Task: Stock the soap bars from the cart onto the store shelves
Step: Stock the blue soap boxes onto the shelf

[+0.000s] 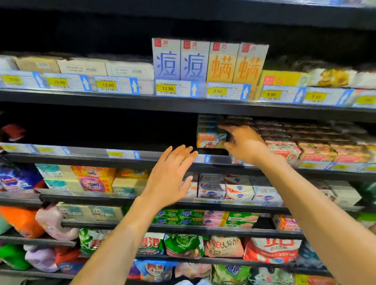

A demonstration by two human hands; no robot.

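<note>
Head view
Soap box: an orange and blue soap box [211,139] sits at the front of the dark shelf [91,153] in the middle right of the frame, at the bottom of a stack of like boxes [208,121].
Right hand: the right hand [244,143] grips the right end of that box, thumb on top and fingers curled round its end.
Left hand: the left hand [170,176] hangs spread and empty in front of the shelf edge, lower and to the left of the box, touching nothing.
Risk, stack: a sideways push on the bottom box could probably tip the stack above it into the bare gap on its left, since nothing braces that side.
Risk, neighbours: the right wrist lies across the red boxes [282,148] just to the right; pulling the arm back carelessly could drag one off the edge.
Risk, grip: the hold is on one end only, so the box may twist or slip if lifted.
Box print: "Goat Soap" reads faintly on the front.
Price tags: on the shelf above, the yellow price tags [107,85] read 10.90, 13.90, 13.90, 9.90, 9.90.
Tall boxes: the tall boxes [166,60] upper centre show "35" and 痘 in blue, with 螨 in orange beside them.
Detergent: a detergent pack [94,183] lower left reads "OMO".
Cart: cannot be made out here.
</note>
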